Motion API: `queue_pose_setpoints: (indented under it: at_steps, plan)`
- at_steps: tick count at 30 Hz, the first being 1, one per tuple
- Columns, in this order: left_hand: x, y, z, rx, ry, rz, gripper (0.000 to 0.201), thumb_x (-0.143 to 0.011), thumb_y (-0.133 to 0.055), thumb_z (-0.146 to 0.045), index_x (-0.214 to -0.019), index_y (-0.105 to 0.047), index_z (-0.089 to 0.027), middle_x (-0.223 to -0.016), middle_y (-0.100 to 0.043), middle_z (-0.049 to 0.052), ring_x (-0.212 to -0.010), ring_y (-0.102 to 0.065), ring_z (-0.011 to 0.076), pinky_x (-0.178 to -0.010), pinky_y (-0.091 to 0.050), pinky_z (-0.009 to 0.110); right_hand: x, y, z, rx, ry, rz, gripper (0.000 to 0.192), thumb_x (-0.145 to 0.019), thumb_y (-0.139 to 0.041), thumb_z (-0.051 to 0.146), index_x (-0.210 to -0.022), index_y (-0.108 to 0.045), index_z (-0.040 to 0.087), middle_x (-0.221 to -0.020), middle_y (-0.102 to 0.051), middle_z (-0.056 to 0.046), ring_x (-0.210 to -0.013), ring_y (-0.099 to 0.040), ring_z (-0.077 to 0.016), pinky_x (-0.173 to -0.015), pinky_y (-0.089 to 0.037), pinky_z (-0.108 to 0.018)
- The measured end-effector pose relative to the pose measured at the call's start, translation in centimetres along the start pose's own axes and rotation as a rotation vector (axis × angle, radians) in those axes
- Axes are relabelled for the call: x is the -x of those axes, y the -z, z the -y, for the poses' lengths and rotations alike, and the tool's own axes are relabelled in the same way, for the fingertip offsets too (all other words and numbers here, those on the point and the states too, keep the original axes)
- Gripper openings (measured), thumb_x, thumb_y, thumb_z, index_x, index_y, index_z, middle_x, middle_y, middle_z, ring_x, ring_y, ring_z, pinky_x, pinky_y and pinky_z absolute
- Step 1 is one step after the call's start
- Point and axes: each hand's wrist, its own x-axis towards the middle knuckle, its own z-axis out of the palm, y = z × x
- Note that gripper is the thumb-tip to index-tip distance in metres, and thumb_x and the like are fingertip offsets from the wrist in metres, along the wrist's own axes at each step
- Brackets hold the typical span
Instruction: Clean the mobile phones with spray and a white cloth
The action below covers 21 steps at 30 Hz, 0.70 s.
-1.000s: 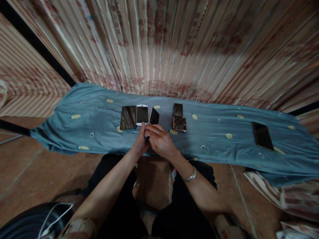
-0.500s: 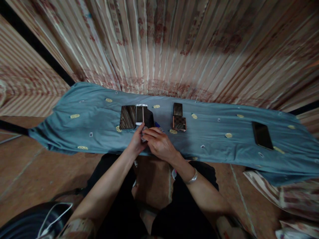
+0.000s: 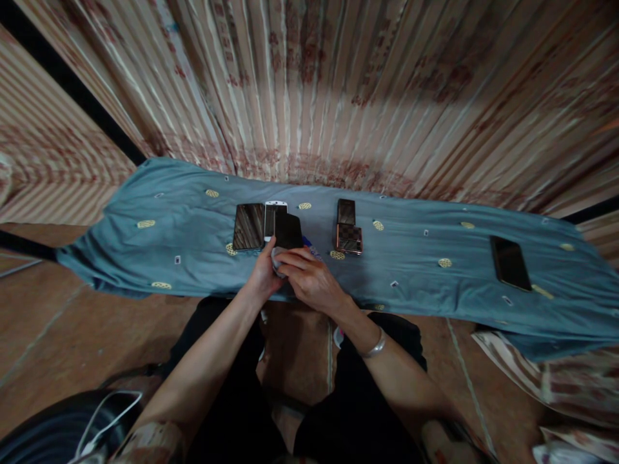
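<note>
Both my hands meet at the near edge of a blue cloth [image 3: 169, 248] with yellow motifs. My right hand [image 3: 313, 281] grips the lower end of a black phone [image 3: 289, 230], which stands tilted up off the cloth. My left hand [image 3: 264, 278] presses a small pale cloth [image 3: 277, 256] against the phone's lower part. The raised phone hides part of a white phone [image 3: 269, 219] lying behind it. A dark phone with a reflective screen [image 3: 248, 227] lies just left of the white one.
Two more phones, one dark [image 3: 345, 211] and one copper-edged [image 3: 349, 238], lie end to end right of my hands. A black phone [image 3: 509, 262] rests far right. A striped curtain [image 3: 338, 84] hangs behind. A white cable [image 3: 104, 415] lies bottom left.
The black phone has turned from leaning right to more upright and shifted left, now overlapping the white phone. My hands stayed close together on it.
</note>
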Motion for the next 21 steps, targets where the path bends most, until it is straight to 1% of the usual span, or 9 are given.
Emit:
queue_pose_setpoints:
  at_steps: [2,5,7,9,11,13,15,18,21]
  plan:
    - [0.0,0.2,-0.1,0.011,0.01,0.027,0.064,-0.105,-0.044,-0.042,-0.048,-0.052,-0.015,-0.044,-0.053,0.001,-0.035,-0.047,0.0066,-0.035,-0.031,0.016,0.1,0.0,-0.1,-0.004,-0.008,0.002,0.036,-0.1,-0.044,0.008,-0.103,-0.077,0.02,-0.121,-0.075,-0.009,-0.121,-0.062,-0.0229,-0.105,-0.057,-0.042]
    - [0.0,0.5,-0.4,0.051,0.019,0.077,0.059,-0.104,-0.045,-0.042,-0.054,-0.059,-0.013,-0.048,-0.057,0.003,-0.04,-0.052,0.0091,-0.039,-0.038,0.018,0.4,0.1,-0.4,-0.013,-0.024,0.013,0.035,-0.1,-0.044,0.009,-0.104,-0.077,0.02,-0.12,-0.075,-0.01,-0.12,-0.062,-0.0233,-0.106,-0.057,-0.044]
    - [0.0,0.6,-0.4,0.085,0.002,0.092,0.054,-0.104,-0.043,-0.041,-0.067,-0.068,-0.011,-0.054,-0.063,0.005,-0.045,-0.056,0.0117,-0.046,-0.045,0.02,0.7,0.3,-0.7,-0.007,-0.022,0.017,0.035,-0.1,-0.044,0.009,-0.103,-0.078,0.02,-0.12,-0.075,-0.01,-0.119,-0.062,-0.0235,-0.108,-0.056,-0.046]
    - [0.0,0.4,-0.4,0.108,-0.03,0.087,0.05,-0.105,-0.039,-0.039,-0.09,-0.075,-0.007,-0.065,-0.07,0.008,-0.053,-0.063,0.015,-0.056,-0.053,0.024,0.9,0.4,-0.9,0.016,-0.01,0.009,0.036,-0.1,-0.044,0.008,-0.1,-0.078,0.019,-0.119,-0.075,-0.011,-0.117,-0.063,-0.0236,-0.108,-0.056,-0.046]
    - [0.0,0.2,-0.4,0.112,-0.057,0.07,0.05,-0.105,-0.037,-0.039,-0.115,-0.073,-0.005,-0.077,-0.076,0.01,-0.063,-0.069,0.018,-0.068,-0.058,0.028,1.2,0.5,-1.1,0.04,-0.002,-0.002,0.035,-0.1,-0.044,0.008,-0.098,-0.078,0.017,-0.117,-0.075,-0.011,-0.116,-0.063,-0.0236,-0.106,-0.057,-0.044]
    - [0.0,0.0,-0.4,0.104,-0.072,0.051,0.053,-0.105,-0.036,-0.039,-0.13,-0.067,-0.004,-0.085,-0.078,0.012,-0.069,-0.072,0.0196,-0.074,-0.059,0.03,1.5,0.5,-1.3,0.06,-0.008,-0.009,0.034,-0.1,-0.045,0.008,-0.098,-0.078,0.017,-0.117,-0.075,-0.011,-0.115,-0.063,-0.0232,-0.104,-0.058,-0.042]
    - [0.0,-0.1,-0.4,0.087,-0.083,0.047,0.056,-0.105,-0.034,-0.04,-0.134,-0.064,-0.003,-0.09,-0.079,0.013,-0.072,-0.073,0.0206,-0.076,-0.06,0.032,1.8,0.6,-1.4,0.079,-0.028,-0.004,0.033,-0.099,-0.047,0.008,-0.098,-0.078,0.018,-0.117,-0.075,-0.01,-0.115,-0.063,-0.0228,-0.104,-0.058,-0.041]
    - [0.2,-0.2,-0.7,0.061,-0.108,0.051,0.057,-0.105,-0.032,-0.042,-0.137,-0.062,-0.004,-0.094,-0.079,0.015,-0.079,-0.076,0.024,-0.081,-0.061,0.037,2.2,1.2,-2.0,0.094,-0.088,-0.003,0.031,-0.097,-0.05,0.006,-0.096,-0.078,0.019,-0.115,-0.076,-0.01,-0.114,-0.064,-0.0232,-0.1,-0.059,-0.041]
    - [0.3,0.0,-1.0,0.039,-0.124,0.027,0.059,-0.105,-0.034,-0.043,-0.14,-0.059,-0.003,-0.096,-0.079,0.018,-0.087,-0.077,0.0276,-0.087,-0.061,0.042,2.8,2.2,-3.1,0.061,-0.195,-0.065,0.032,-0.094,-0.05,0.005,-0.097,-0.078,0.02,-0.112,-0.078,-0.01,-0.109,-0.067,-0.023,-0.097,-0.059,-0.04]
